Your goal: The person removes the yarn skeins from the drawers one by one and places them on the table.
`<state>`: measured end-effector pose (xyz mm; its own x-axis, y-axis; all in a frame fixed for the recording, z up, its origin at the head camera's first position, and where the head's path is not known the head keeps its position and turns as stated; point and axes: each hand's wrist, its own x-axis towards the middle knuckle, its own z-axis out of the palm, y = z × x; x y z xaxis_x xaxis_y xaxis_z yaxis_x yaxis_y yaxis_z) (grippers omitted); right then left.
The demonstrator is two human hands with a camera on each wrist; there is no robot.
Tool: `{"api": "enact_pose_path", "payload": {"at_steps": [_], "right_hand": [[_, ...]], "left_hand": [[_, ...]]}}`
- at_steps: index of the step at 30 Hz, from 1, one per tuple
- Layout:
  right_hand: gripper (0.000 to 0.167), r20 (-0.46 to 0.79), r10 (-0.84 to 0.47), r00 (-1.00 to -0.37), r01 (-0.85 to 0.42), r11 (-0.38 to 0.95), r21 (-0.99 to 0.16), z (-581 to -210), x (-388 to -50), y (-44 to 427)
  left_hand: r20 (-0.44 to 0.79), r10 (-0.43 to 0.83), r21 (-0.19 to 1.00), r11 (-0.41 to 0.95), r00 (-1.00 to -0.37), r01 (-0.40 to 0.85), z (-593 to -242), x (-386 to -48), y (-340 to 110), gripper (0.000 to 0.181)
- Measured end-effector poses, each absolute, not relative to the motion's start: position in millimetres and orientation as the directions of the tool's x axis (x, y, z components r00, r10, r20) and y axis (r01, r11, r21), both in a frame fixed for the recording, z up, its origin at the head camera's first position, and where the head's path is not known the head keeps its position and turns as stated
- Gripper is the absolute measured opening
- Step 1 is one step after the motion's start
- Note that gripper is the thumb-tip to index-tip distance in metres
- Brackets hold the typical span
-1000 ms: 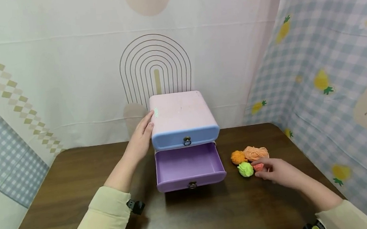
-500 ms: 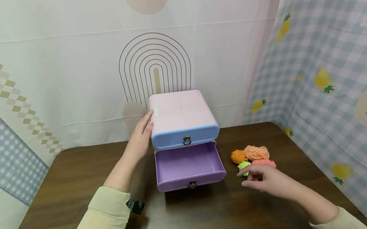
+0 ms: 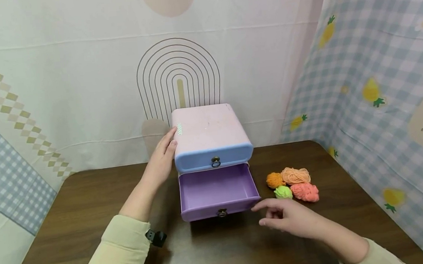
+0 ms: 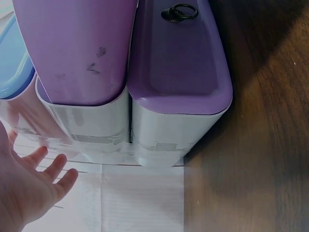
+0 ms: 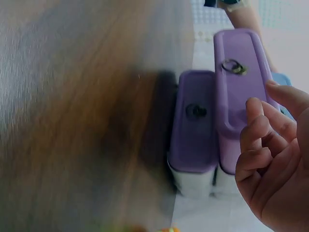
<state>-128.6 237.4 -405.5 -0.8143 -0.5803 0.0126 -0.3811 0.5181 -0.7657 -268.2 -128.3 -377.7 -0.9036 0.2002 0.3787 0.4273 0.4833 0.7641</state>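
A stacked drawer unit with a pink top box (image 3: 209,126) stands on the table. Its blue drawer (image 3: 195,162) is closed, while the purple drawer (image 3: 216,188) beneath is pulled out, its inside bare. In the left wrist view a darker purple lowest drawer (image 4: 186,58) is closed. My left hand (image 3: 160,163) rests its fingertips on the left side of the pink box. By the right front corner of the pulled-out drawer is my right hand (image 3: 292,217), index finger extended, the others bent, holding nothing. Whether it touches the drawer I cannot tell.
Right of the drawers lie several bundles of yarn: orange (image 3: 275,180), peach (image 3: 296,175), lime green (image 3: 283,192) and coral pink (image 3: 305,192). A printed cloth (image 3: 265,60) hangs behind the wooden table (image 3: 100,196).
My right hand has moved left from the coral yarn, past the green yarn, to the corner of the purple drawer. The left hand and the drawers stay as they were.
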Motion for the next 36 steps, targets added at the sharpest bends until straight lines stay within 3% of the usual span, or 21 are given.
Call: {"api": "enact_pose_path", "payload": {"at_steps": [11, 23, 36], "right_hand": [[0.041, -0.054, -0.631, -0.774, -0.351, 0.498, -0.793, -426, -129, 208], [0.047, -0.067, -0.622, -0.780, -0.324, 0.493, -0.807, -433, -129, 189], [0.044, -0.117, -0.593, -0.797, -0.148, 0.379, -0.913, -439, -128, 179]], "left_hand": [[0.374, 0.202, 0.767, 0.481, -0.905, 0.425, -379, -268, -128, 0.052], [0.380, 0.200, 0.763, 0.484, -0.903, 0.429, -379, -269, -128, 0.052], [0.369, 0.198, 0.770, 0.482, -0.908, 0.418, -378, -268, -129, 0.052]]}}
